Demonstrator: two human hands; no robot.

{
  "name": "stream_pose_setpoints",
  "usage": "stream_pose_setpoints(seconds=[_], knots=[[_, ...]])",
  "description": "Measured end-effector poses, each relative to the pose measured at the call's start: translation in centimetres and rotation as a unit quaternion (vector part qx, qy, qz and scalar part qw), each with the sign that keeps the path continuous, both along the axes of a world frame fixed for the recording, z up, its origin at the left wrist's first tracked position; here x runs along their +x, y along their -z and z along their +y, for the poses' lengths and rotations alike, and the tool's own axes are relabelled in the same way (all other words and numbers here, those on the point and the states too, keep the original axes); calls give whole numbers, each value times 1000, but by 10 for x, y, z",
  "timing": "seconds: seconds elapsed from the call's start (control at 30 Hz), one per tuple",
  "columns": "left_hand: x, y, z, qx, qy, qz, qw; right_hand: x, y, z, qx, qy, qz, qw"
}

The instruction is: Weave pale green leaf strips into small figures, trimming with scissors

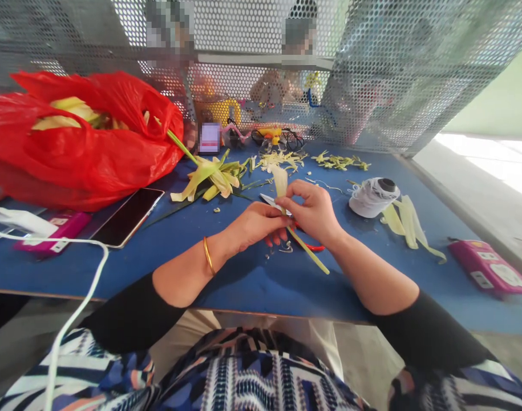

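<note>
Over the middle of the blue table, my left hand point(261, 224) and my right hand point(311, 206) meet, fingers closed on a pale green corn husk strip point(280, 181). Its broad end points up and away; its narrow tail hangs toward me below the hands. Scissors point(315, 248) with red handles lie behind and under the hands, their silver blades partly hidden. Left of the hands rests a bunch of husk strips point(213, 178). To the right stand a spool of white thread point(374, 197) and several loose husk pieces point(408, 221).
A red plastic bag point(128, 154) of husks fills the back left, near a black phone point(130, 217) and white cable point(96, 279). Small cut husk pieces point(340, 161) lie along the back, before a perforated metal screen point(372, 74). A pink pack point(489, 265) lies right; people sit beyond the screen.
</note>
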State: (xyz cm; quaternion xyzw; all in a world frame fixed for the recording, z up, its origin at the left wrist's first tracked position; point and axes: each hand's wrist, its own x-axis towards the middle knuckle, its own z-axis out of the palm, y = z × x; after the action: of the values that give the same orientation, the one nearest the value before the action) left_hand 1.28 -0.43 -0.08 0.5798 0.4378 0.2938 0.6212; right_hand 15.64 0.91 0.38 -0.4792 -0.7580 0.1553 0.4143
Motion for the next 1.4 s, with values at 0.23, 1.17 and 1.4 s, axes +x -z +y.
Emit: stream_pose_setpoints(seconds=[0.23, 1.17, 1.4], knots=[[-5, -1, 5, -72, -25, -68, 995, 11, -9, 5, 116, 15, -75, 990], [-6, 1, 20, -62, -186, -274, 942, -7, 8, -8, -62, -14, -120, 991], [-5, 6, 20, -36, -210, -245, 946, -8, 3, -11, -65, -96, -49, 992]])
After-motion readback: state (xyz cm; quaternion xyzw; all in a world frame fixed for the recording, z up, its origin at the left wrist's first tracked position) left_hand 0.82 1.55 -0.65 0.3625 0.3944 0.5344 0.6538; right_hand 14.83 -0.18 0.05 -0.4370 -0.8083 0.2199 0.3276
